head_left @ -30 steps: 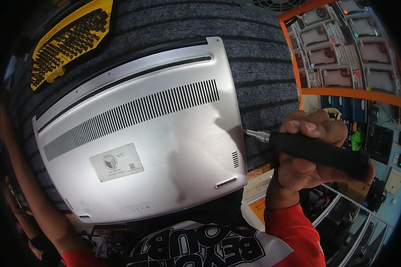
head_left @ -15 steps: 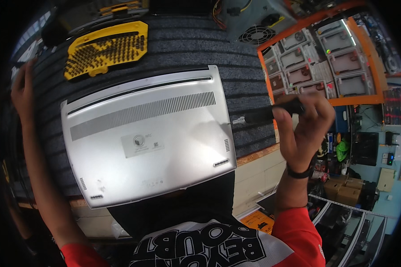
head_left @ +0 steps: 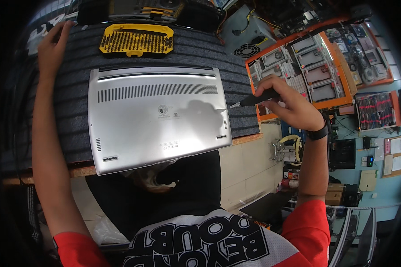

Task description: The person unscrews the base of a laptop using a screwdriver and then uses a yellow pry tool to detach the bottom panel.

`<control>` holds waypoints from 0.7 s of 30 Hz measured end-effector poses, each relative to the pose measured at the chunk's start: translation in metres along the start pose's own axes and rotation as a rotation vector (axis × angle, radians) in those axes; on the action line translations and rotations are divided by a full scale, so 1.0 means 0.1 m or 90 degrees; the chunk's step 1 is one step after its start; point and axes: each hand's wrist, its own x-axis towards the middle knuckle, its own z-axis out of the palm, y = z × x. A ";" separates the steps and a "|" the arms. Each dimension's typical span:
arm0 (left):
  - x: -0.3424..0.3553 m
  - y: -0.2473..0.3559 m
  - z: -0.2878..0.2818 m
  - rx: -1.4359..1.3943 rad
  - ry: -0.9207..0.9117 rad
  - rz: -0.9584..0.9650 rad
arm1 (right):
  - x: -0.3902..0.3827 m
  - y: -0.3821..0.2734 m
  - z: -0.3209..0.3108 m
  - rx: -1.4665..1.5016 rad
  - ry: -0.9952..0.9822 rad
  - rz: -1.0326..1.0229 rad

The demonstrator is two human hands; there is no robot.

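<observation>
A silver laptop (head_left: 165, 120) lies bottom side up at the front of the ribbed mat, its long vent strip toward the far side. My right hand (head_left: 289, 104) grips the black handle of a screwdriver (head_left: 249, 100) from the right. The screwdriver's thin bit reaches the laptop's right edge; whether it sits in a screw is too small to tell. Away from the laptop, my left hand (head_left: 52, 49) rests at the mat's far left, fingers stretched out and nothing visible in them. A yellow case of screwdriver bits (head_left: 138, 27) stands open beyond the laptop.
Under everything lies the dark ribbed mat (head_left: 200, 46) on a wooden-edged bench. A metal power supply (head_left: 243, 33) with a fan and cables stands at the back right. Beside it leans an orange-framed case (head_left: 249, 66) of boxed parts. Below the bench edge are floor tiles (head_left: 249, 173).
My view has shifted, so the laptop and bit case appear farther right and higher. The screwdriver remains in my right hand at the laptop's right edge, its handle now tilted more upward.
</observation>
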 end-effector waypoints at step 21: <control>0.01 0.12 0.01 0.006 0.008 0.007 | 0.03 -0.11 -0.08 -0.069 -0.116 0.193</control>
